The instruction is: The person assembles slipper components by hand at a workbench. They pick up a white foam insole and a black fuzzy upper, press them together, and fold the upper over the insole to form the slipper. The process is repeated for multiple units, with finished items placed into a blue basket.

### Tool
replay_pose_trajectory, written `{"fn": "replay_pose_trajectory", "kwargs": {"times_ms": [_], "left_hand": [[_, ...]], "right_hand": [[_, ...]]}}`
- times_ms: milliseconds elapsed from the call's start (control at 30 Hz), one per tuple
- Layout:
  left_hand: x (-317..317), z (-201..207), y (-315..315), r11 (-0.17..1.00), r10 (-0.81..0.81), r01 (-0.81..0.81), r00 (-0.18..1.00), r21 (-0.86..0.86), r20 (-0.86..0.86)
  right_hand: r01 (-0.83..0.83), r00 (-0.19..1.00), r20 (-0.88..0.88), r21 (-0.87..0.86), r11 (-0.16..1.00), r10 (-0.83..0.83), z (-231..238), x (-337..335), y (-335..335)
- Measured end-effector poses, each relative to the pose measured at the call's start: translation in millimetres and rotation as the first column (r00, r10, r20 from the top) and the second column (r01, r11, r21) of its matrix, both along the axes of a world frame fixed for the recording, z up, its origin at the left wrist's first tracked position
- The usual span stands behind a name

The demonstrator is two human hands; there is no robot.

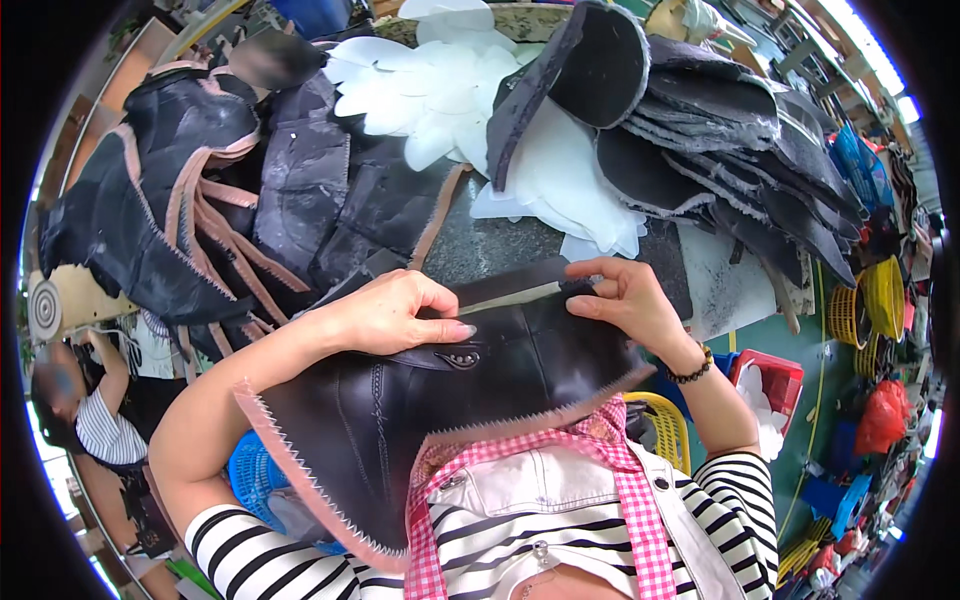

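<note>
Between my hands a black leather boot upper (480,365) stretches in front of my chest, its pinkish-brown lower edge zigzag stitched. My left hand (405,312) pinches the upper's top edge between thumb and fingers, beside a small dark ornament (458,357). At the other end of that edge, my right hand (622,300) grips the upper with thumb and forefinger. A pale strip of lining (515,298) shows along the opening between the hands. The inside of the upper is mostly hidden.
Piled black uppers (180,190) lie at the far left of the worktable. White petal-shaped sheets (440,90) sit in the middle, with stacked dark fuzzy lining pieces (700,130) to the right. Baskets, a blue one (255,475) and a yellow one (668,425), stand low beside me. Another person (105,420) is at left.
</note>
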State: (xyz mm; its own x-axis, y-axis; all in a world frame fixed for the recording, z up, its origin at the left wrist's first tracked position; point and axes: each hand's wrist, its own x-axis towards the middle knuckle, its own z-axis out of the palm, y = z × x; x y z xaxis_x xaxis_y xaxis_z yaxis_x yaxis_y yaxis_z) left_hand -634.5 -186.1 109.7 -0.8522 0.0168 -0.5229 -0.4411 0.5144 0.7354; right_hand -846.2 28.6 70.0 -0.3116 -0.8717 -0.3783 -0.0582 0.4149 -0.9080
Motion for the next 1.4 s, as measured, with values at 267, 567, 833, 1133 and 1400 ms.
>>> {"fn": "replay_pose_trajectory", "kwargs": {"times_ms": [267, 567, 833, 1133, 1400], "left_hand": [[-7.2, -47.7, -22.8, 0.996, 0.038, -0.038, 0.999, 0.077, 0.000], [-10.5, -58.1, -27.8, 0.998, 0.060, -0.060, 0.998, 0.013, -0.006], [-15.7, -60.9, -20.6, 0.985, 0.062, -0.065, 0.998, -0.160, -0.025], [4.1, -36.4, -5.3, 0.989, 0.094, -0.113, 0.978, -0.093, -0.185], [38.8, 19.7, 23.4, 0.969, 0.232, -0.247, 0.939, -0.029, -0.253]], "right_hand": [[-0.081, 0.945, -0.304, 0.138, 0.987, 0.120, -32.1, -13.5, -14.5], [-0.134, 0.838, -0.496, 0.214, 0.968, 0.226, -28.1, -10.4, -30.7], [-0.282, 0.428, -0.894, 0.007, 0.959, 0.132, -6.9, 3.0, -39.4], [-0.586, 0.683, -0.619, -0.146, 0.797, 0.388, -11.9, -16.5, -62.8], [-0.801, 0.599, -0.491, -0.379, 0.464, 0.633, 55.2, -1.9, -59.0]]}}
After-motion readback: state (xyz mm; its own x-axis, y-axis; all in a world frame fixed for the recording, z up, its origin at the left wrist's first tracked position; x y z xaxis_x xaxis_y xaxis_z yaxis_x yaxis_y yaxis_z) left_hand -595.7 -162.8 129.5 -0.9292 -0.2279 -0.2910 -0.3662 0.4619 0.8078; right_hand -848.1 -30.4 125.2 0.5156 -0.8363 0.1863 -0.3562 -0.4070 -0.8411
